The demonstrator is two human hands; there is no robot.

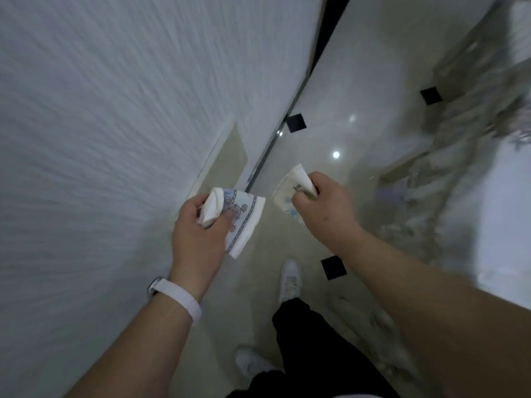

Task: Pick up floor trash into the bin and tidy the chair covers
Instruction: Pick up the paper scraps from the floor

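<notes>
My left hand (198, 234) is closed around a crumpled white paper cup with a blue pattern (244, 216), held at waist height above the floor. My right hand (324, 202) grips a second flattened white paper cup with pale blue marks (287, 191). Both hands are in front of me, about a hand's width apart. No bin is in view. The whole frame is blurred by motion.
A white textured wall (100, 124) fills the left side. The glossy beige tile floor (344, 96) with small black inset squares (296, 122) runs ahead. A blurred grey-patterned fabric edge (459, 145) and a white surface lie at the right. My white shoes (290, 280) show below.
</notes>
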